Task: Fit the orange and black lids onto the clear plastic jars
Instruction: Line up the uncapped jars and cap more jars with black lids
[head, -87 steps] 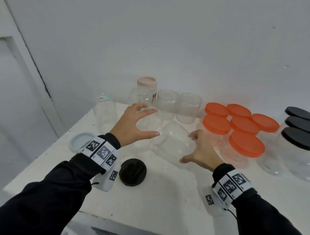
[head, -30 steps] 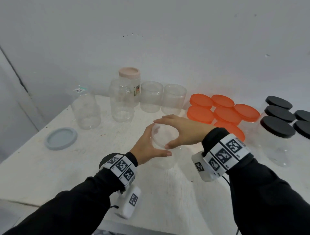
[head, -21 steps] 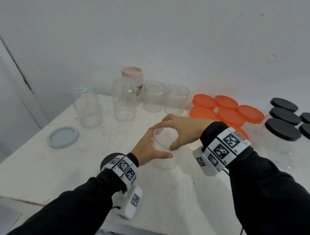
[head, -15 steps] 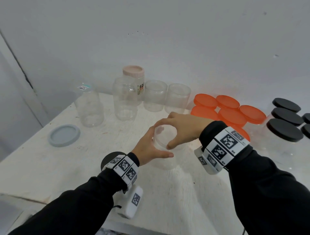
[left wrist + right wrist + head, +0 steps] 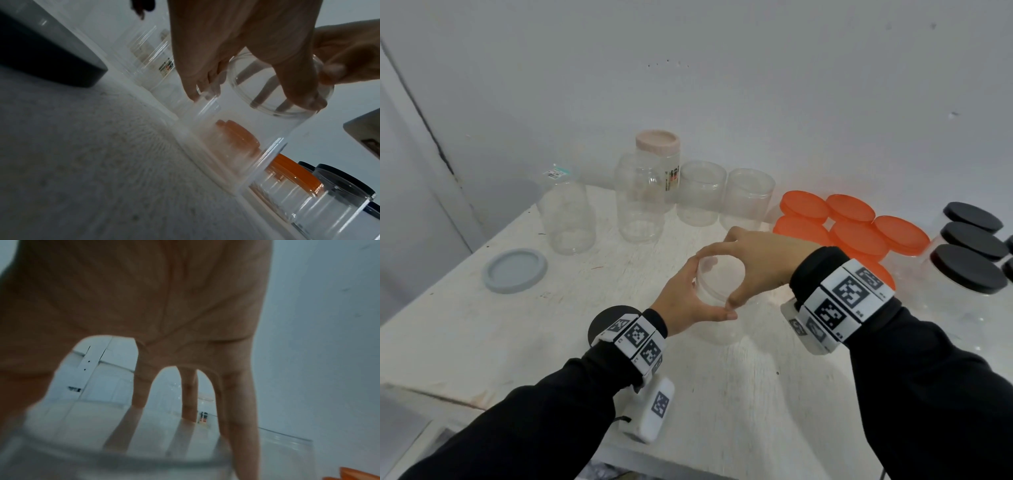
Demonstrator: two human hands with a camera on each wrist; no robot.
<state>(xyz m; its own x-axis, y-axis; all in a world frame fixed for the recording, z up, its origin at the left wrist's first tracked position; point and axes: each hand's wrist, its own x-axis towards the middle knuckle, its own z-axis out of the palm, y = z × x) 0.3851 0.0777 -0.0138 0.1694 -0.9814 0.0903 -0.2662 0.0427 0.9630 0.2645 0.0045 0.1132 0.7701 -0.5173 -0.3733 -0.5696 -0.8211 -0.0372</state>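
Observation:
A clear open jar stands upright in the middle of the white table. My left hand grips its side, thumb in front and fingers behind. My right hand reaches over from the right and holds the rim between thumb and fingers. In the left wrist view the jar shows both hands around its mouth. A loose black lid lies behind my left wrist, also seen as the black lid. In the right wrist view my right hand spreads its fingers down over the jar's rim.
Jars with orange lids cluster at the right, and jars with black lids stand further right. Several open clear jars and a pink-lidded jar line the back wall. A grey lid lies at the left.
2.9 s ago the jar lay tilted between my hands; it now stands upright, nearer me. My right hand moved over its rim. Little has shifted in the last second.

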